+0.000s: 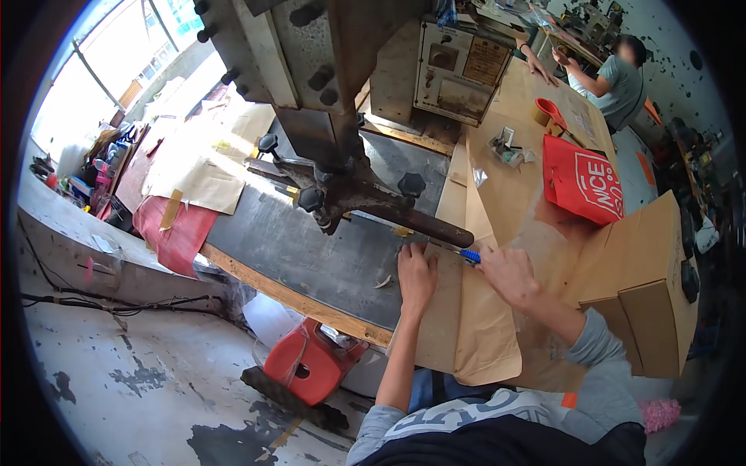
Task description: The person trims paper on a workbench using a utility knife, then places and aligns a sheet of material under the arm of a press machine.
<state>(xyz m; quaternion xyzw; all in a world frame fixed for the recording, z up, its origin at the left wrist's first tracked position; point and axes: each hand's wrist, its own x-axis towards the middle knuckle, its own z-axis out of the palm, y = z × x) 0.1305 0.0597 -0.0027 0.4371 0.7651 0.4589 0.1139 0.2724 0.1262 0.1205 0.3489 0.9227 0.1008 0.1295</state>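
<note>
My right hand is closed around a tool with a blue handle. Its thin end points left beneath the dark bar of a press-like machine; the tip is too small to make out. To the left of it, my left hand lies palm down with fingers stretched forward. It rests where the dark work plate meets a strip of brown board. A small pale scrap lies on the plate near this hand.
Above the plate hangs the machine head with black knobs. To the right are a red bag, a cardboard box and an orange tape roll. A red stool stands below. Another person sits at the back.
</note>
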